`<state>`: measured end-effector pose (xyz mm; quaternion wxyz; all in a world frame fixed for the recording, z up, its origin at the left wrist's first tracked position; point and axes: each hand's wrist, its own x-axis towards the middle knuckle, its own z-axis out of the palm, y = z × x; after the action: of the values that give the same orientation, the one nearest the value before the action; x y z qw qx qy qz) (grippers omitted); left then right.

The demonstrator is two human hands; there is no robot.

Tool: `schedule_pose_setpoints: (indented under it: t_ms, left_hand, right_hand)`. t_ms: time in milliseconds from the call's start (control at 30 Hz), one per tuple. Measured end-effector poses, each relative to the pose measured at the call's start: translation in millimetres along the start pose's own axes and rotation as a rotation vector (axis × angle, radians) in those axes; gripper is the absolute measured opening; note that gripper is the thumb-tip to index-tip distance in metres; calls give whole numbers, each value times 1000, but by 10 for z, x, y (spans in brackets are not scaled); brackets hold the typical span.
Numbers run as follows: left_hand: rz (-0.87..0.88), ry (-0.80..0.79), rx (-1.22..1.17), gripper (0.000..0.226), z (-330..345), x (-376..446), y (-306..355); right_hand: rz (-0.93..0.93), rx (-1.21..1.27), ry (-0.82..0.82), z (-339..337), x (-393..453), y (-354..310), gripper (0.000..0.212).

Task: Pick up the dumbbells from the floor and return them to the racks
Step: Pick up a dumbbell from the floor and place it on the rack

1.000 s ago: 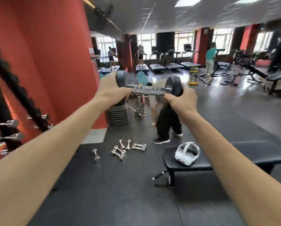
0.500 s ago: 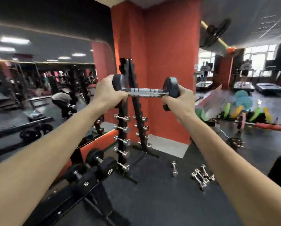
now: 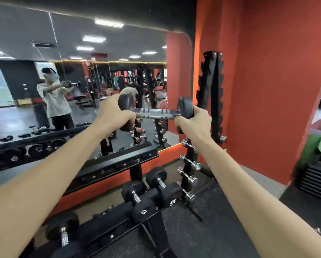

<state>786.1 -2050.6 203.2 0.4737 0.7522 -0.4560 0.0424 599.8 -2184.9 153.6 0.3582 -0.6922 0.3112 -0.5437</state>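
Two hands on load: one dumbbell [image 3: 155, 113] is carried at chest height, gripped at both ends, arms stretched forward.
Left hand [image 3: 112, 112]: closed over the left rubber head, fingers curled round its front face; nothing else held.
Dumbbell axis: the chrome handle runs roughly level, left to right across the view, bare between the two hands.
Right hand [image 3: 193, 121]: wrapped over the right head from behind and below; closed on it.
Position of load: in the air above and beyond the long rack [image 3: 118, 161], in front of the wall mirror [image 3: 77, 86], just left of the upright rack [image 3: 212, 94].
Long rack, lower tier: holds black dumbbells, among them one marked 15 [image 3: 137, 202] and one marked 25 [image 3: 163, 187]; open rail shows on either side of them.
Upright rack: carries small chrome dumbbells [image 3: 190, 161] on its lower pegs; upper notches appear vacant.
Governing relation: both racks lie below the hands, the long rack down and to the left, the upright rack nearer the right hand. Stored dumbbells on the long rack lie crosswise to the held one, so a turn of the handle would likely be needed before lowering there.
Risk, assessed: the heads give a less sure hold than the handle would.
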Motion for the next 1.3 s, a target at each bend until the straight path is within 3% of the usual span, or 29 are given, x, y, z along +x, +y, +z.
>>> schedule_pose_setpoints:
  t_ms: [167, 467, 700, 867, 1033, 1200, 1300]
  left_hand:
    - [-129, 7, 27, 51, 137, 740, -509]
    - [-180, 54, -15, 45, 416, 1990, -1371]
    - [-257, 16, -69, 52, 612, 2989, -2555]
    - [-287, -150, -72, 34, 964, 3734, -3386]
    - [-328, -332, -42, 44, 1344, 4428, -4155]
    - [-281, -512, -13, 30, 1825, 4912, -4630]
    - [-296, -582, -6, 40, 2157, 5150, -4864]
  right_hand:
    - [51, 20, -94, 791, 697, 362, 9]
    - [61, 7, -173, 1842, 1718, 823, 17]
    - [92, -68, -196, 3022, 2254, 1325, 26]
    - [252, -153, -119, 3877, 2550, 1945, 24]
    - [451, -224, -35, 4578, 2697, 2494, 13]
    - [601, -292, 8, 4879, 2873, 2943, 15]
    - [651, -320, 18, 4990, 2987, 3227, 22]
